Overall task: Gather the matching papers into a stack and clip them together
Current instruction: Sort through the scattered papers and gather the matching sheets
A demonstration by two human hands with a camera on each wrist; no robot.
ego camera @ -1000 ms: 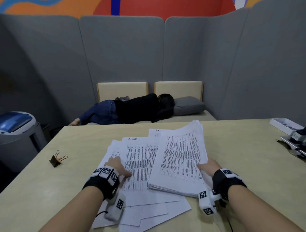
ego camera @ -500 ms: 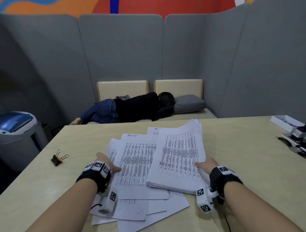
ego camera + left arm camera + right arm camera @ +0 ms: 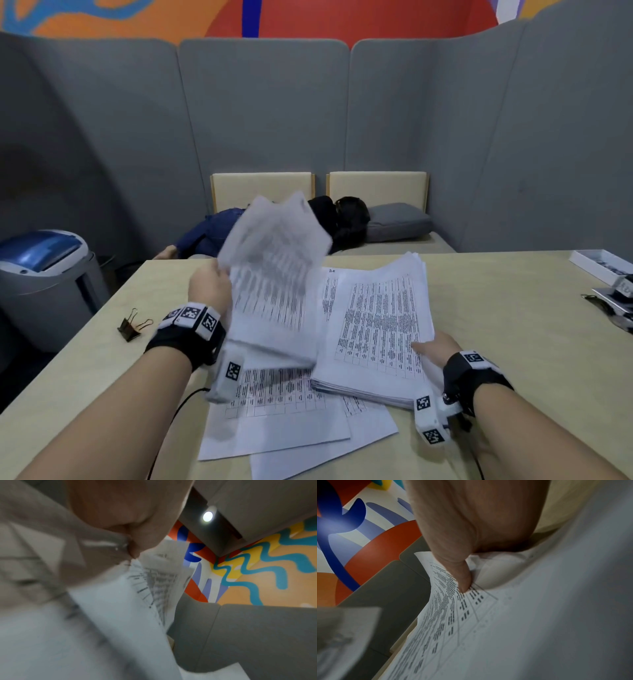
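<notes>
My left hand [image 3: 209, 287] grips a bunch of printed sheets [image 3: 274, 284] by their left edge and holds them tilted up off the table, blurred with motion; the left wrist view shows the same sheets [image 3: 150, 582] pinched under the hand [image 3: 130, 545]. My right hand [image 3: 433, 351] holds the near right corner of a thick stack of printed papers [image 3: 376, 329]. Its thumb [image 3: 462, 580] lies on the top page of that stack [image 3: 488, 628]. Loose sheets [image 3: 291, 428] lie spread under both. A black binder clip [image 3: 132, 327] sits on the table to the left.
The pale wooden table [image 3: 513, 308] has a white tray [image 3: 603, 265] and a dark device [image 3: 616, 301] at its right edge. A grey bin [image 3: 44, 274] stands left of the table. A person [image 3: 274, 229] lies on a bench behind it, before grey partitions.
My left hand has taken hold of a bunch of sheets from the left pile and lifted them up and away. The right hand stays on the thick stack.
</notes>
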